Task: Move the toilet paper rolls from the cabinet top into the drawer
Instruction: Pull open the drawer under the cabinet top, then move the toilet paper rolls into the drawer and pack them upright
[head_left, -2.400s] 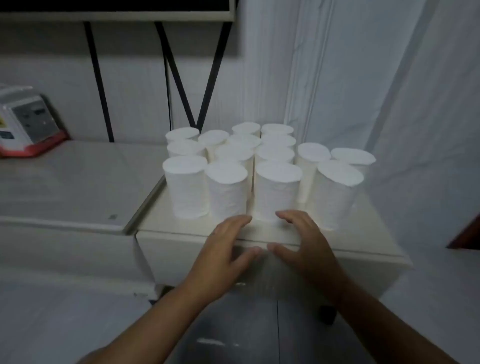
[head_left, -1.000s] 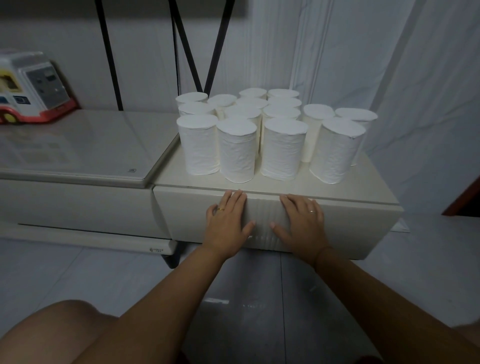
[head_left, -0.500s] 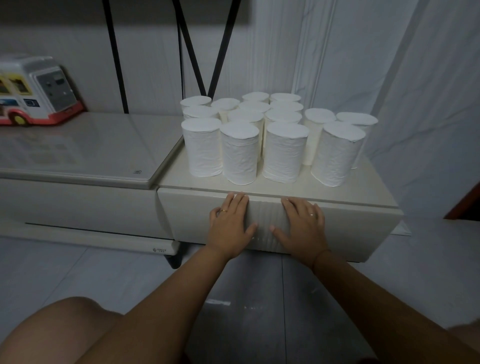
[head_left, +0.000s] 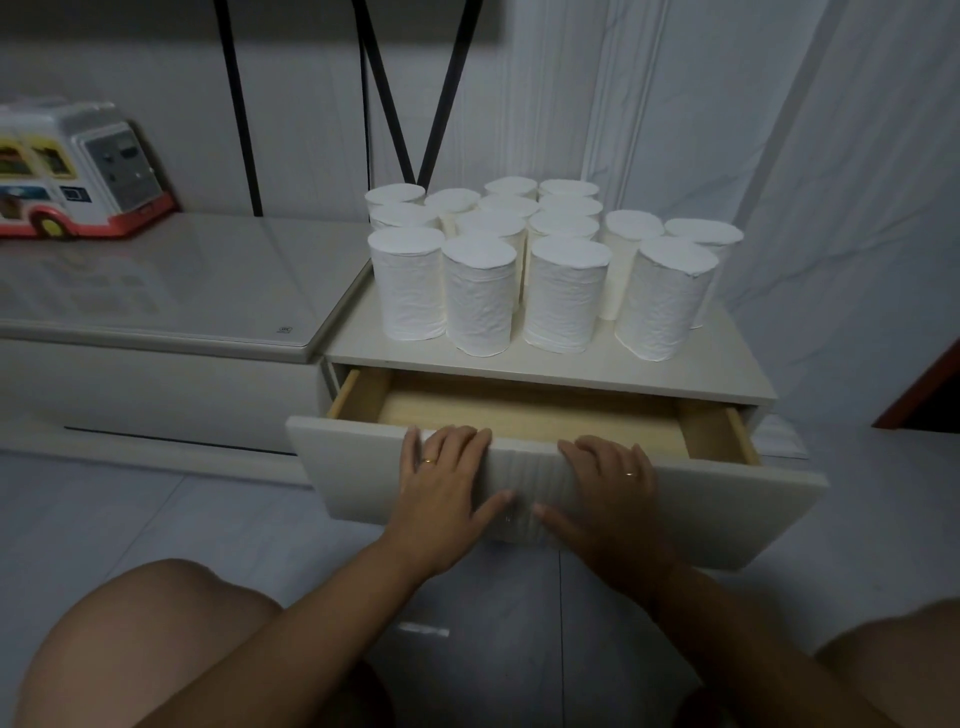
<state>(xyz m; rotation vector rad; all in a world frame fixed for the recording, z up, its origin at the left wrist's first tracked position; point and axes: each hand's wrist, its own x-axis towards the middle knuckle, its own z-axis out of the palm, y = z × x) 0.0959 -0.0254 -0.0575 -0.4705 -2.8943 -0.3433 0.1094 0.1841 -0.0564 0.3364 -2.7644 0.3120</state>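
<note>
Several white toilet paper rolls (head_left: 563, 293) stand upright in rows on the cream cabinet top (head_left: 722, 369). Below them the drawer (head_left: 727, 514) is pulled partly out, and its pale wooden inside (head_left: 519, 415) holds nothing that I can see. My left hand (head_left: 441, 486) and my right hand (head_left: 608, 491) lie side by side on the drawer front, fingers hooked over its top edge, thumbs against the ribbed middle of the panel.
A lower, glossy cabinet (head_left: 171, 291) joins on the left, with a toy bus (head_left: 72, 171) at its back. White curtains (head_left: 810, 156) hang behind and to the right. My bare knees (head_left: 156, 639) are near the tiled floor (head_left: 130, 514) below the drawer.
The drawer was shut half a second ago and now stands partly out toward me. Both hands came back with its front and curl over its top edge.
</note>
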